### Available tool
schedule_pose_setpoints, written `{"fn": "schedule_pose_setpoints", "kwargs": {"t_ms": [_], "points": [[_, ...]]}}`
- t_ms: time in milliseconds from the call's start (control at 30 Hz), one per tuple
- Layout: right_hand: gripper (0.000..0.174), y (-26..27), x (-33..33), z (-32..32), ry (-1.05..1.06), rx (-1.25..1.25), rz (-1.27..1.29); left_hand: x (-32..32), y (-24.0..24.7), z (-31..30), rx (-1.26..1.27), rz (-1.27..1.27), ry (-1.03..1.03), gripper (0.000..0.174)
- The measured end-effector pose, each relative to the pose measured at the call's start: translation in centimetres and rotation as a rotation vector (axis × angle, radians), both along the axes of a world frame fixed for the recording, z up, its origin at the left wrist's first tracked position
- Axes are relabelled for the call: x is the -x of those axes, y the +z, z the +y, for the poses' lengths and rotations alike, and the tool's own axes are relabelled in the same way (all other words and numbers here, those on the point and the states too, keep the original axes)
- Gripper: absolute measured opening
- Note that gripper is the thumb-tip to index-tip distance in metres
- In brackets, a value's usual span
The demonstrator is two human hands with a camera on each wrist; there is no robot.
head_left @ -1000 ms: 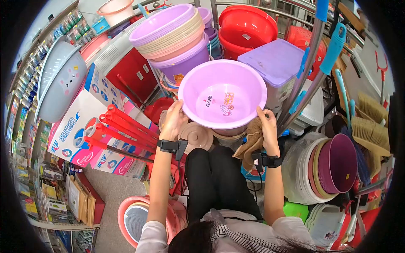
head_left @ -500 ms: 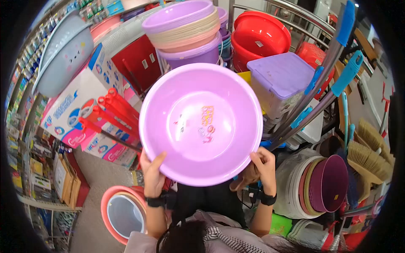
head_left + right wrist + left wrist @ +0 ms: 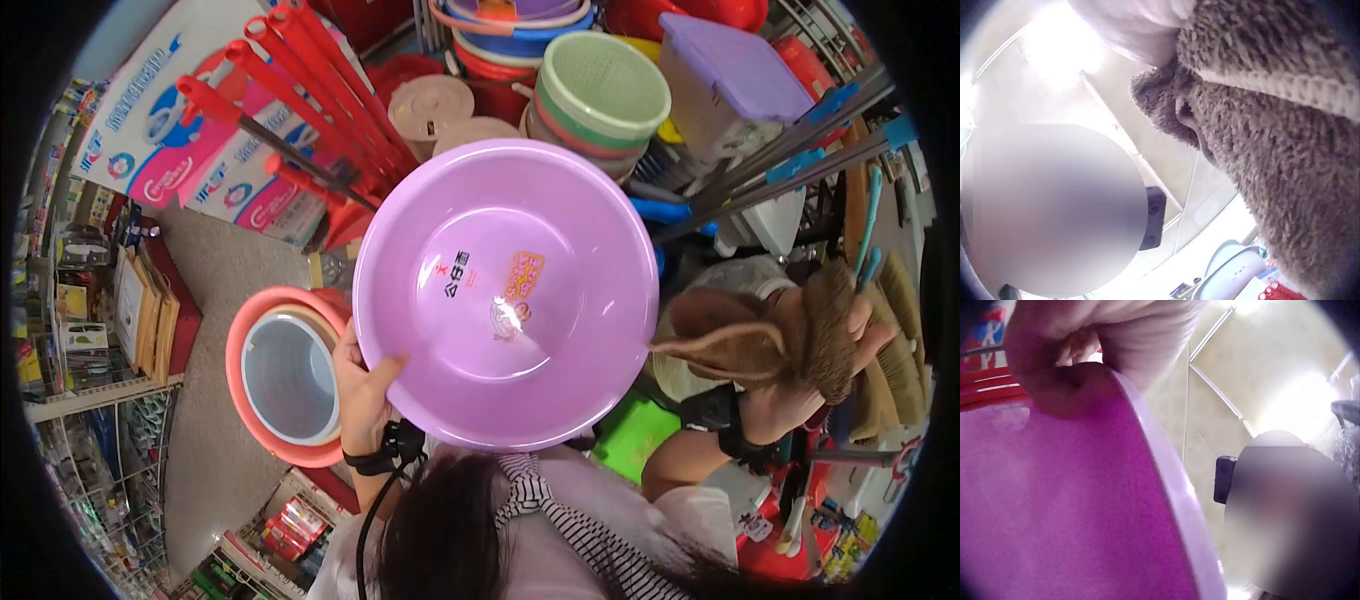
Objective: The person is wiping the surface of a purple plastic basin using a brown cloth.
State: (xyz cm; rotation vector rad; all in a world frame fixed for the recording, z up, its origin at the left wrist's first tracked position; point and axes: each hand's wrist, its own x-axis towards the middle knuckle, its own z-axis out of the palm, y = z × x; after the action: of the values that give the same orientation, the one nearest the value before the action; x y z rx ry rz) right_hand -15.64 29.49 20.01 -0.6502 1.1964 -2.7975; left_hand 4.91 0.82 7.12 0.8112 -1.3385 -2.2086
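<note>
Grey shop floor point(image 3: 215, 240), red poles point(image 3: 305, 88) and stacked tubs point(image 3: 605, 90) around. Purple basin point(image 3: 490, 350) before person's torso point(image 3: 600, 520); left hand point(image 3: 362, 390) pinches lower-left rim, thumb inside. Right hand point(image 3: 790, 405) grips brown cloth point(image 3: 735, 350) beside basin, fingers partly hidden.

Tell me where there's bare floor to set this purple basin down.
On the left: bare floor between the boxes, the wooden boards and the pink tub; it narrows beside the tub, so the purple basin may be a tight fit there. Crowded: beyond the basin, with red handles and a light green basket; and on the right, with brushes near the right hand.
</note>
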Motion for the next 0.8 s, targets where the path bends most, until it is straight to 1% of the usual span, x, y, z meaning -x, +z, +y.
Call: {"fn": "schedule_pose_setpoints", "kwargs": {"t_ms": [33,67,133,167,200,233,267,333,367,433,467,533,567,633,667,733,767,800], "points": [[0.039,0.2,-0.3,-1.7,0.053,0.014,0.043,-0.2,-0.2,0.0,-0.008,0.009,-0.039,0.049],[0.039,0.1,-1.0,-4.0,0.05,0.0,0.024,-0.4,-0.2,0.1,-0.023,-0.009,-0.043,0.049],[0.038,-0.1,-1.7,-8.2,-0.421,-0.313,0.027,-0.2,-0.1,0.1,0.064,-0.077,-0.075,0.047],[0.028,-1.0,-1.3,-8.6,-0.433,-0.531,0.158,-0.1,-0.2,0.2,0.111,-0.086,-0.072,0.043],[0.019,-1.8,-1.0,-9.2,-0.436,-0.746,0.295,0.0,-0.3,0.1,0.106,-0.092,-0.073,0.043],[0.009,-1.9,-1.4,-10.3,-0.327,-0.778,0.323,0.0,-0.5,-0.1,0.134,-0.103,-0.077,0.042],[0.01,-2.6,-1.2,-10.9,-0.222,-0.833,0.384,0.0,-0.7,-0.1,0.159,-0.115,-0.078,0.04],[0.017,-3.9,-1.0,-11.2,-0.031,-0.948,0.346,0.3,-0.8,-0.2,0.167,-0.124,-0.081,0.038],[0.017,-4.3,-1.0,-11.3,-0.019,-0.952,0.341,0.5,-0.7,-0.3,0.187,-0.126,-0.09,0.036],[0.02,-4.8,-0.7,-11.1,0.043,-1.131,0.422,1.2,-0.7,-0.3,0.164,-0.152,-0.064,0.034],[0.02,-5.1,-0.4,-10.9,0.051,-1.133,0.419,1.5,-0.7,-0.4,0.146,-0.171,-0.044,0.032],[0.029,-6.0,0.1,-10.4,0.028,-1.279,0.456,2.1,-0.7,-0.8,0.119,-0.161,-0.033,0.031],[0.029,-6.4,0.2,-10.6,0.035,-1.282,0.451,2.2,-0.8,-0.8,0.094,-0.146,-0.027,0.03],[0.042,-7.5,0.3,-11.3,0.071,-1.381,0.496,2.0,-1.2,-1.0,0.122,-0.173,-0.053,0.031],[0.042,-8.2,0.5,-11.6,0.073,-1.382,0.492,2.1,-1.3,-1.1,0.156,-0.191,-0.08,0.032],[0.053,-10.2,1.1,-12.3,0.083,-1.392,0.506,2.3,-1.1,-1.0,0.181,-0.209,-0.103,0.032],[0.057,-11.2,1.2,-12.7,0.033,-1.462,0.556,2.4,-1.0,-1.0,0.206,-0.224,-0.121,0.033],[0.057,-11.7,1.2,-13.1,0.032,-1.458,0.555,2.6,-0.9,-1.0,0.209,-0.225,-0.12,0.033]]}}
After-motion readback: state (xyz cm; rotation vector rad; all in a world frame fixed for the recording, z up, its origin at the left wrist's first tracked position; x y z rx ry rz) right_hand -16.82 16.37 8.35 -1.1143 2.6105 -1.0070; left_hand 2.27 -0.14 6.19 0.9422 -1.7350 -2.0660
